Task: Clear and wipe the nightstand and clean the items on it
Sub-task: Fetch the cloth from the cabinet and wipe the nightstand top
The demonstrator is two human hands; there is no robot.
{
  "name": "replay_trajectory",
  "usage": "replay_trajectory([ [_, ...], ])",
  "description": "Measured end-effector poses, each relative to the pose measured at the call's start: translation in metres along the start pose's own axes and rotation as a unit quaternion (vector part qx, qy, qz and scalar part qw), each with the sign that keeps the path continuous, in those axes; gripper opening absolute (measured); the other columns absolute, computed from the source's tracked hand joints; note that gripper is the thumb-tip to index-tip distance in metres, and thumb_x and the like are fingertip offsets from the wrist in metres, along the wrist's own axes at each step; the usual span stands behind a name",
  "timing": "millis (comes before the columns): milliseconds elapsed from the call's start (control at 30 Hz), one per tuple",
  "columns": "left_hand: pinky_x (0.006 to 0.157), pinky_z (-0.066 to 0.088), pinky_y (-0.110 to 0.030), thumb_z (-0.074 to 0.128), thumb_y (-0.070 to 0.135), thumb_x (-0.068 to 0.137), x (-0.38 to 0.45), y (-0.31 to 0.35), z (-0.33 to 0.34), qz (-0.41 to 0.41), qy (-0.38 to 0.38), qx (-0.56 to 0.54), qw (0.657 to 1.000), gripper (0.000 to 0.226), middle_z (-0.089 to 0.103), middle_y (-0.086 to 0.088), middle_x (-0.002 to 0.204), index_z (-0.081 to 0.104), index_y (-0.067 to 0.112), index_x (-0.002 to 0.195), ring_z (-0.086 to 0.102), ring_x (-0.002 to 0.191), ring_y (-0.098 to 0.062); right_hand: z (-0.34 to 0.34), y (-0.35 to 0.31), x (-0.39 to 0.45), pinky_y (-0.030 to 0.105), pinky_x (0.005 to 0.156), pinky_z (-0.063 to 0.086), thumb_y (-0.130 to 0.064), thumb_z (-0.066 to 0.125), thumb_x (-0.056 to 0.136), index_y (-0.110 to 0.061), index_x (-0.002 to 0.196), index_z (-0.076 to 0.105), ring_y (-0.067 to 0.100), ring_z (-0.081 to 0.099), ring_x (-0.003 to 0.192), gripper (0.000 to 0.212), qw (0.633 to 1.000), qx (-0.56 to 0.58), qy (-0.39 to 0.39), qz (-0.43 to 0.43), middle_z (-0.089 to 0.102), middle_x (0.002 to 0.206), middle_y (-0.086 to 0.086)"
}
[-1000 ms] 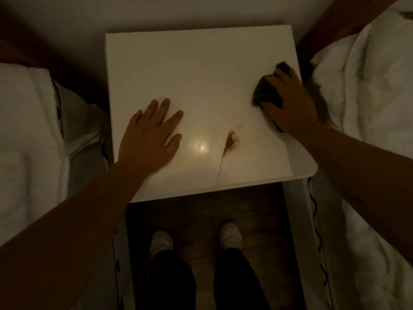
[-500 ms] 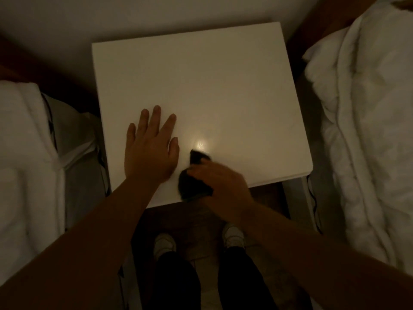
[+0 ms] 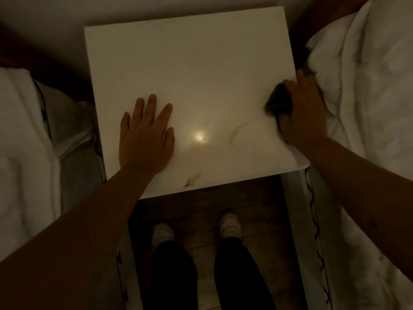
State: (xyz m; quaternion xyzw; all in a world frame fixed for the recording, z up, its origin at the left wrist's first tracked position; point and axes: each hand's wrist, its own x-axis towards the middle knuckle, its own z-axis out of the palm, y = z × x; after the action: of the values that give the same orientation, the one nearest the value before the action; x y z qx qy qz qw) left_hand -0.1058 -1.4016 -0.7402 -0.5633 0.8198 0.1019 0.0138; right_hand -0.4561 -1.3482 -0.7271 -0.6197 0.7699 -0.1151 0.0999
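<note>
Two brown smears remain as I watch this wipe from afar. Nearest the camera, a faint smudge sits at the front edge of the nightstand, where the right hand was wiping half a second ago. Just beyond, the left hand lies flat and released on the top, bracing as before. A thin streak now trails rightward from the old stain's place, toward the right hand, which has swept to the right edge, clenched around the dark cloth. My reading: the stain is thinned, not gone, and needs further passes. Farther back the top is bare.
</note>
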Motion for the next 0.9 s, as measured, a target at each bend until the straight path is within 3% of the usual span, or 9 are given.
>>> replay_trajectory([
  [100,0.115,0.013,-0.054,0.032,0.042,0.097,-0.001,0.001,0.000,0.002,-0.001,0.004,1.000,0.055,0.019,-0.010,0.160,0.024,0.027,0.149,0.013,0.147,-0.033,0.007,-0.011,-0.012,0.051,0.110,0.028,-0.042,0.058,0.088,-0.020,0.146,0.036,0.039,0.031,0.138,0.066,1.000,0.001,-0.009,-0.021,0.033,0.152,0.018],
  [200,0.115,0.013,-0.055,0.034,0.040,0.097,-0.001,0.002,0.000,0.003,0.000,-0.001,1.000,0.055,0.019,-0.010,0.160,0.025,0.026,0.149,0.013,0.147,-0.033,0.010,-0.034,-0.033,0.045,0.097,0.045,-0.047,0.060,0.085,-0.017,0.138,0.047,0.035,0.050,0.119,0.062,0.997,0.014,-0.020,-0.075,0.050,0.136,0.018],
  [400,0.115,0.013,-0.055,0.030,0.042,0.097,-0.002,0.001,-0.002,0.000,-0.009,-0.002,1.000,0.055,0.019,-0.010,0.159,0.025,0.026,0.149,0.013,0.146,-0.033,0.026,-0.103,-0.110,0.052,0.098,0.043,-0.018,0.079,0.068,-0.016,0.128,0.060,0.035,0.054,0.122,0.063,0.968,0.131,-0.117,-0.180,0.061,0.130,0.011],
  [467,0.115,0.013,-0.055,0.029,0.043,0.096,-0.001,0.002,-0.004,0.000,-0.007,-0.005,1.000,0.056,0.020,-0.010,0.159,0.026,0.026,0.149,0.014,0.146,-0.032,0.020,-0.111,-0.123,0.046,0.095,0.052,-0.011,0.076,0.071,-0.037,0.131,0.055,0.013,0.059,0.117,0.069,0.947,0.264,-0.151,-0.109,0.064,0.124,-0.013],
  [533,0.115,0.014,-0.055,0.029,0.043,0.096,0.000,0.002,-0.004,0.001,-0.008,-0.008,1.000,0.056,0.020,-0.010,0.159,0.025,0.026,0.149,0.014,0.146,-0.032,0.010,-0.107,-0.113,0.023,0.079,0.057,-0.024,0.079,0.072,-0.063,0.120,0.044,-0.006,0.062,0.101,0.071,0.941,0.301,-0.144,-0.053,0.064,0.108,-0.034],
  [633,0.115,0.014,-0.055,0.027,0.045,0.096,0.000,0.000,-0.002,0.000,-0.009,0.002,1.000,0.057,0.020,-0.010,0.159,0.025,0.027,0.149,0.013,0.147,-0.032,-0.008,-0.075,-0.059,0.006,0.069,0.049,-0.034,0.074,0.077,-0.055,0.106,0.048,-0.011,0.061,0.092,0.045,0.944,0.317,-0.075,0.053,0.063,0.102,-0.022],
  [700,0.115,0.014,-0.055,0.028,0.044,0.096,0.000,0.000,-0.001,0.002,-0.009,0.001,1.000,0.056,0.019,-0.010,0.160,0.024,0.027,0.150,0.012,0.147,-0.031,-0.016,-0.053,-0.016,0.009,0.079,0.047,-0.026,0.070,0.086,-0.039,0.110,0.053,-0.007,0.059,0.100,0.032,0.943,0.319,-0.050,0.086,0.056,0.115,-0.014],
  [800,0.115,0.014,-0.055,0.030,0.043,0.096,0.000,0.000,-0.002,0.003,-0.006,-0.005,1.000,0.056,0.019,-0.010,0.160,0.025,0.027,0.150,0.013,0.147,-0.031,-0.017,-0.027,0.021,0.027,0.109,0.032,-0.021,0.061,0.093,-0.018,0.134,0.049,0.018,0.042,0.126,0.043,0.973,0.211,-0.008,0.096,0.042,0.140,0.007],
  [900,0.115,0.015,-0.055,0.029,0.043,0.096,-0.001,0.001,-0.003,0.002,-0.008,-0.002,1.000,0.056,0.020,-0.010,0.159,0.027,0.026,0.149,0.014,0.146,-0.032,-0.011,-0.027,0.025,0.043,0.117,0.020,-0.038,0.051,0.092,-0.024,0.143,0.042,0.029,0.028,0.140,0.053,0.986,0.167,0.006,0.021,0.032,0.153,0.010],
])
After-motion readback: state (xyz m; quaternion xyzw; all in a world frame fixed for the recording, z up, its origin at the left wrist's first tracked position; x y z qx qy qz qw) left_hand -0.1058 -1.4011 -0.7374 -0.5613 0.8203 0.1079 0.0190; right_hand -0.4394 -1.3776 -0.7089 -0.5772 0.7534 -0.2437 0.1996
